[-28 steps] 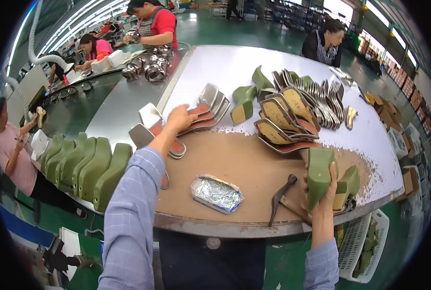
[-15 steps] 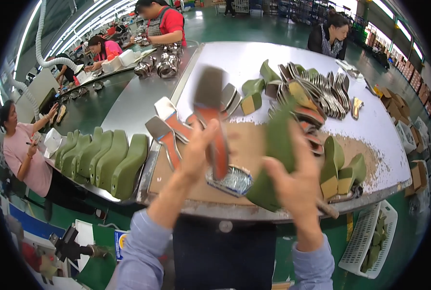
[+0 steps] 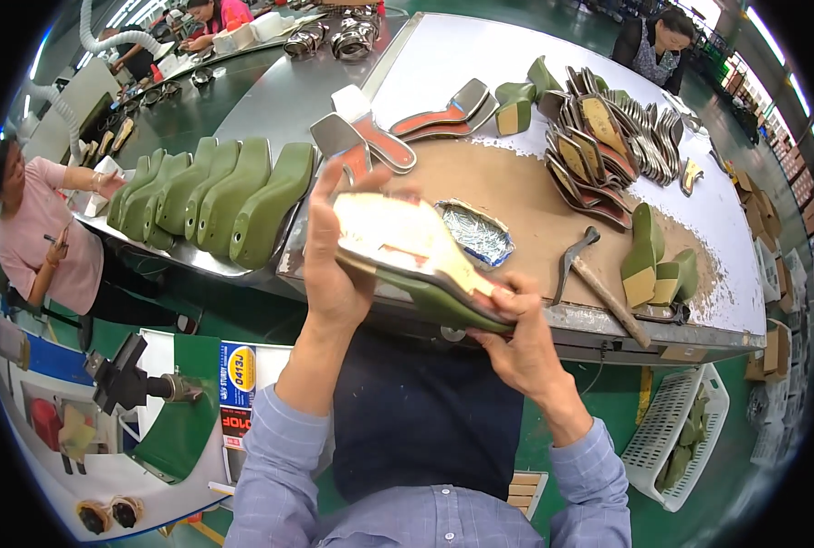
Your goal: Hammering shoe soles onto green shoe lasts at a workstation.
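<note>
Both hands hold a green shoe last [image 3: 418, 298] low over the near table edge, with a pale insole [image 3: 396, 230] lying along its upturned face. The insole's wide end is glare-bright. My left hand [image 3: 332, 265] is closed round the wide end, some fingers hidden behind it. At the narrow end, my right hand [image 3: 524, 336] pinches last and insole between thumb and fingers. Just beyond them sits a small tray of nails [image 3: 476, 234]. A hammer [image 3: 612, 297] lies right of it, its wooden handle toward me. Loose orange-and-grey insoles [image 3: 381, 142] lie beyond my left hand.
Several green lasts [image 3: 265, 205] stand in a row at left. More lasts [image 3: 644, 260] rest at right, near a large insole pile [image 3: 598, 151]. A white basket [image 3: 676, 438] stands on the floor. One person [image 3: 60, 205] is at left, another [image 3: 651, 47] across the table.
The insole in my left hand and the last in my right were apart; now they are together, lower and nearer me. The last has turned from upright to lengthwise. The view has tilted down.
</note>
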`<action>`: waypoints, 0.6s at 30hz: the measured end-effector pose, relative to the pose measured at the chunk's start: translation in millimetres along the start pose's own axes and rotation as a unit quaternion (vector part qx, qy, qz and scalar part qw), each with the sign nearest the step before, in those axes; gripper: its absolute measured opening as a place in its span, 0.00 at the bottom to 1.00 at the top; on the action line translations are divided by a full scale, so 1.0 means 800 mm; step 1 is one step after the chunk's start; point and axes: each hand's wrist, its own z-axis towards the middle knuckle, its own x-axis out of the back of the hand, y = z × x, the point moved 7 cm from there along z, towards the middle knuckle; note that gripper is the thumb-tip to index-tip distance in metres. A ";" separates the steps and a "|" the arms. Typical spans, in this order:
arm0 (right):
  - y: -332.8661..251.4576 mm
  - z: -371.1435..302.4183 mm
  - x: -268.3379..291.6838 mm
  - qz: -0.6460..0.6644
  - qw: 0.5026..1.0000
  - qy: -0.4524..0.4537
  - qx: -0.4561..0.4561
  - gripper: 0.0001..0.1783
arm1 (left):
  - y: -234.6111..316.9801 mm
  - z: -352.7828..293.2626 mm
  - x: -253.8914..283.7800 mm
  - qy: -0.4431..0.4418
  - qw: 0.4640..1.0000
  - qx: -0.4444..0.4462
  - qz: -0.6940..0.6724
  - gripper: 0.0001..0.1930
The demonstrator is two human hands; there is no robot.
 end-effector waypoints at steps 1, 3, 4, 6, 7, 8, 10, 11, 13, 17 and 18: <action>-0.006 -0.004 -0.004 -0.053 0.998 -0.010 0.012 0.37 | -0.005 -0.014 0.033 0.087 0.992 0.025 0.083 0.30; -0.011 -0.009 -0.011 -0.105 0.993 0.004 0.060 0.35 | -0.005 -0.043 0.089 0.176 0.963 0.052 0.195 0.23; -0.018 -0.007 -0.020 -0.124 0.991 -0.017 0.042 0.35 | 0.006 -0.054 0.105 0.181 0.956 0.056 0.225 0.21; -0.007 -0.012 -0.036 -0.127 0.988 -0.065 0.062 0.35 | 0.027 -0.053 0.094 0.117 0.883 -0.018 0.455 0.20; -0.004 -0.013 -0.036 -0.130 0.987 -0.062 0.064 0.35 | 0.042 -0.043 0.071 0.026 0.743 -0.072 0.665 0.22; -0.001 -0.018 -0.035 -0.129 0.989 -0.053 0.055 0.35 | 0.030 -0.032 0.056 -0.030 0.752 -0.052 0.657 0.21; -0.004 -0.022 -0.038 -0.119 0.990 -0.051 0.052 0.34 | -0.011 -0.005 0.008 -0.130 0.769 0.009 0.626 0.17; -0.003 -0.021 -0.037 -0.130 0.989 -0.051 0.044 0.34 | -0.048 0.010 -0.006 -0.182 0.779 0.048 0.598 0.14; -0.006 -0.019 -0.039 -0.138 0.988 -0.053 0.044 0.34 | -0.122 0.038 -0.026 -0.296 0.652 0.061 0.695 0.12; -0.005 -0.018 -0.039 -0.130 0.990 -0.047 0.034 0.34 | -0.202 0.073 -0.022 -0.339 0.535 0.107 0.766 0.10; -0.005 -0.018 -0.039 -0.128 0.990 -0.043 0.028 0.34 | -0.212 0.073 -0.022 -0.361 0.520 0.128 0.763 0.09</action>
